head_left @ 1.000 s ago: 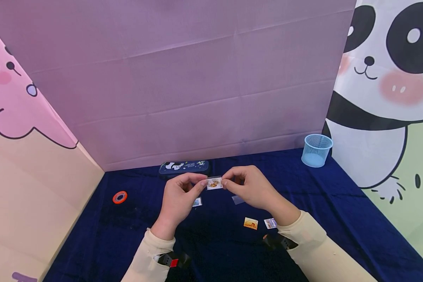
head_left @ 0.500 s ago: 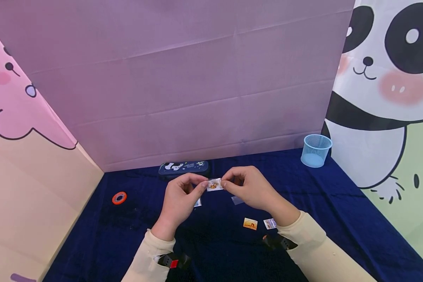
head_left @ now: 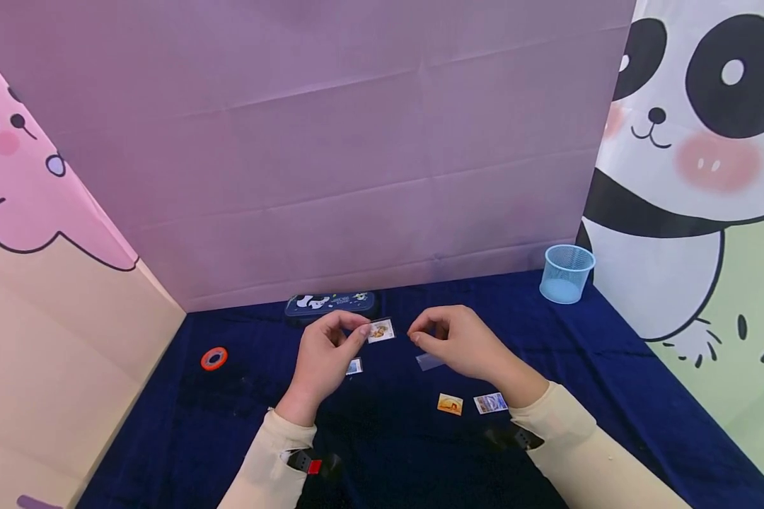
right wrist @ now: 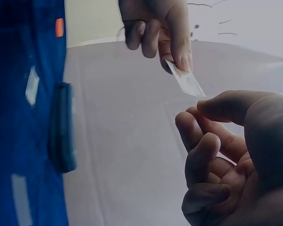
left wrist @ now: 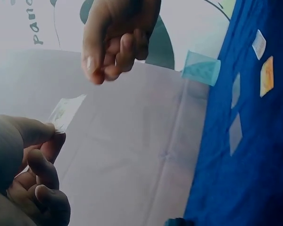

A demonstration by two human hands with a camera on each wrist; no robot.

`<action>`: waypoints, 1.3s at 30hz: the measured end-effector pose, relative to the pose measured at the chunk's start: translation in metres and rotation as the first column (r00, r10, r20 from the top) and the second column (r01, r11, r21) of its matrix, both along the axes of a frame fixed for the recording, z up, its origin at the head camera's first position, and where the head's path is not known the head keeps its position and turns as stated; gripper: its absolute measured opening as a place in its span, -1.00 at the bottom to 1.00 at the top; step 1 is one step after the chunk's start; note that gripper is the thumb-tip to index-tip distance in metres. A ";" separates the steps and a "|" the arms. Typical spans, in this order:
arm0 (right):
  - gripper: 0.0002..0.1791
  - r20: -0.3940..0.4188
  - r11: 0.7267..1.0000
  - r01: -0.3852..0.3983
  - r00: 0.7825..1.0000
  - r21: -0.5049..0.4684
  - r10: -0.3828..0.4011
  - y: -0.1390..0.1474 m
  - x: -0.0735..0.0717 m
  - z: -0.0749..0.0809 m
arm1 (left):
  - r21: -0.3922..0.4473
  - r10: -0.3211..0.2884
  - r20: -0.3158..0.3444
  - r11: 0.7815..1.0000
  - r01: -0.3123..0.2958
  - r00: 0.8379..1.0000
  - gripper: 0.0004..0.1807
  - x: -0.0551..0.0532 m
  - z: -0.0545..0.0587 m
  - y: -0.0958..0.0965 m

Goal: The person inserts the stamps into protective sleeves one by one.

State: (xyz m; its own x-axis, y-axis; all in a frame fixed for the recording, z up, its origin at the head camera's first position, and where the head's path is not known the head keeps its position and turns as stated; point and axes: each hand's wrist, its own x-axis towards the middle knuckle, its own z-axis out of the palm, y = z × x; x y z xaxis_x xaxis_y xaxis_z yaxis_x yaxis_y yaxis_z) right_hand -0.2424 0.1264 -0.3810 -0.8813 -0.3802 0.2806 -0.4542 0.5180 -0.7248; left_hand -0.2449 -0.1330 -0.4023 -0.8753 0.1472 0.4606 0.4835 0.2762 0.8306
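My left hand (head_left: 323, 357) pinches a small white-bordered picture card (head_left: 382, 330) between thumb and forefinger, above the dark blue cloth. A clear margin shows around the card, which juts out to the right of the fingertips. To its right, my right hand (head_left: 458, 343) is apart from the card, its thumb and forefinger tips close together and the other fingers loosely curled. Nothing shows between them in the right wrist view. Below the right hand lies a clear plastic strip (head_left: 429, 362). A blue picture card (head_left: 354, 366) lies partly hidden behind the left hand.
An orange card (head_left: 450, 404) and a purplish card (head_left: 491, 403) lie near the right forearm. Behind the hands sits a dark blue panda pencil case (head_left: 331, 304). An orange ring (head_left: 213, 359) is at left, a light blue mesh basket (head_left: 566, 276) at back right.
My right hand has let go of the picture card's right end and drawn back to the right. The left hand keeps hold of the card, which now tilts slightly.
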 end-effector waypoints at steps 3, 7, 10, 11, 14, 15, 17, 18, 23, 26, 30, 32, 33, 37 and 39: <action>-0.94 0.016 0.999 0.023 1.000 0.034 -0.023 0.004 0.001 -0.008 | -0.029 0.015 0.027 0.999 -0.014 1.000 -0.88 -0.006 -0.006 -0.001; -0.94 0.040 0.996 0.039 0.998 0.078 -0.042 0.011 0.003 -0.023 | -0.075 0.033 0.068 0.997 -0.027 0.997 -0.88 -0.012 -0.014 -0.001; -0.95 0.047 0.994 0.038 0.998 0.104 -0.043 0.018 0.005 -0.035 | -0.104 0.055 0.098 0.994 -0.045 0.994 -0.92 -0.018 -0.021 -0.002; -0.95 0.048 0.993 0.037 0.998 0.109 -0.043 0.021 0.005 -0.039 | -0.114 0.064 0.106 0.992 -0.051 0.992 -0.93 -0.020 -0.024 -0.002; -0.97 0.053 0.991 0.040 0.997 0.130 -0.047 0.028 0.006 -0.048 | -0.145 0.091 0.128 0.987 -0.072 0.988 -0.93 -0.027 -0.030 -0.002; -0.96 0.054 0.990 0.043 0.997 0.138 -0.051 0.029 0.007 -0.051 | -0.154 0.098 0.136 0.985 -0.077 0.986 -0.93 -0.029 -0.032 -0.002; -0.94 0.055 0.987 0.051 0.997 0.154 -0.060 0.033 0.007 -0.057 | -0.175 0.109 0.148 0.981 -0.082 0.983 -0.92 -0.034 -0.037 -0.002; -0.94 0.059 0.985 0.054 0.996 0.164 -0.065 0.034 0.007 -0.060 | -0.184 0.112 0.158 0.980 -0.082 0.981 -0.92 -0.036 -0.039 -0.002; -0.95 0.105 0.981 0.058 0.991 0.185 -0.078 0.039 0.006 -0.072 | -0.230 0.104 0.219 0.972 -0.053 0.970 -0.93 -0.046 -0.050 -0.001; -0.95 0.116 0.975 0.060 0.990 0.212 -0.086 0.041 0.005 -0.076 | -0.248 0.101 0.250 0.968 -0.037 0.963 -0.93 -0.051 -0.055 0.000; -0.92 0.123 0.966 0.043 0.989 0.255 -0.077 0.043 0.004 -0.081 | -0.262 0.098 0.284 0.965 -0.020 0.954 -0.96 -0.058 -0.063 0.002; -0.90 0.135 0.962 0.034 0.988 0.269 -0.073 0.043 0.004 -0.083 | -0.272 0.095 0.297 0.962 -0.011 0.950 -0.97 -0.061 -0.067 0.003; -0.90 0.141 0.961 0.029 0.988 0.275 -0.070 0.043 0.004 -0.084 | -0.279 0.095 0.304 0.960 -0.007 0.948 -0.97 -0.063 -0.069 0.004; -0.85 0.150 0.953 0.032 0.985 0.300 -0.080 0.042 0.004 -0.088 | -0.302 0.097 0.328 0.953 0.008 0.940 -0.95 -0.069 -0.075 0.006; -0.82 0.148 0.947 0.034 0.985 0.319 -0.085 0.042 0.004 -0.089 | -0.318 0.104 0.346 0.948 0.012 0.932 -0.95 -0.070 -0.076 0.008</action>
